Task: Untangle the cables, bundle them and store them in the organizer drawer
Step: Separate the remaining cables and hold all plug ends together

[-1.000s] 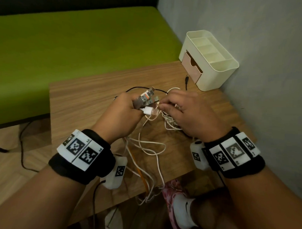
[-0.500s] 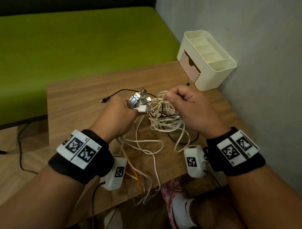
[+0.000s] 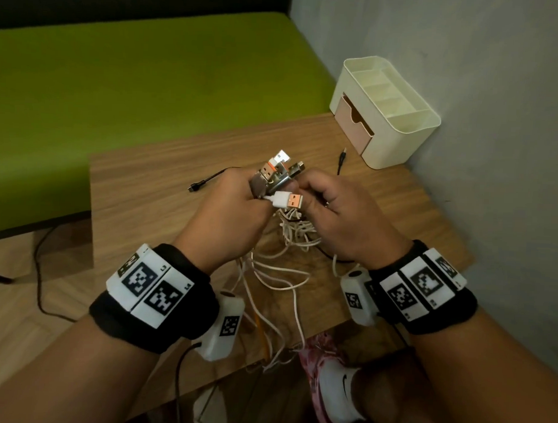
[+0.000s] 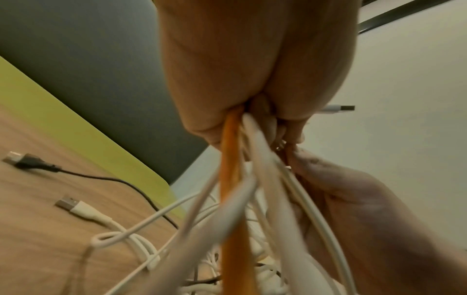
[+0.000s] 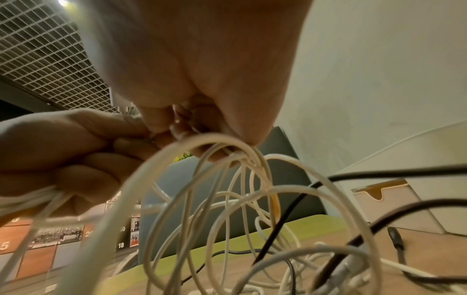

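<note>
Untangling underway: left hand (image 3: 230, 209) is clutching the metal USB plug ends (image 3: 277, 176), right hand (image 3: 344, 210) is pinching tangled white cable loops (image 3: 297, 234); next, teasing one free.

A low wooden table (image 3: 152, 188) stands in the corner beside a green mattress. At its far right corner, close to the wall, sits a cream organizer (image 3: 398, 120) with open top compartments and a pinkish drawer (image 3: 353, 125) in its front. On the bare wood lie a black cable (image 3: 206, 183) ending in a small plug, a second black plug (image 3: 343, 156) just in front of the organizer, and loose loops of white cables (image 3: 278, 274) that trail over the near edge, an orange cable (image 3: 261, 331) among them.
</note>
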